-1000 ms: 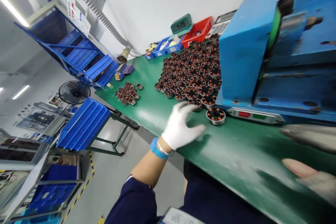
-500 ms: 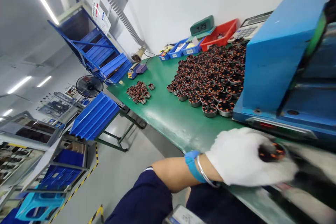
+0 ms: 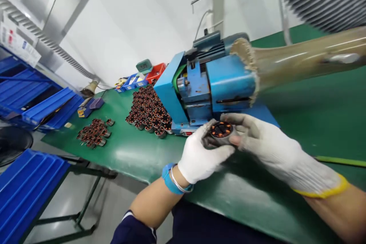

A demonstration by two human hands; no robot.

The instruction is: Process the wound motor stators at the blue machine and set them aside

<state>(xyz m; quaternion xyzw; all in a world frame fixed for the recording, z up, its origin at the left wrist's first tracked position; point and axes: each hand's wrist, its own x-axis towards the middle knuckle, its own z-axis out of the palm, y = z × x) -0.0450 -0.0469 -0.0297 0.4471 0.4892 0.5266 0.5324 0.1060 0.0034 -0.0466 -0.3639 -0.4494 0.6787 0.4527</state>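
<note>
Left fingers (image 3: pixel 223 153) and right fingers (image 3: pixel 248 143) hold a round part (image 3: pixel 222 130).

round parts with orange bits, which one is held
The round part between the left hand and right hand; the small cluster and large cluster rest on the table.

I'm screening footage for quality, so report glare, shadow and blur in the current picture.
Head view: pale glare on the green table; head view: dark shadow on the table below the right hand; head view: digits on the clock hard to read, the ring-shaped part comparatively clear.
</note>
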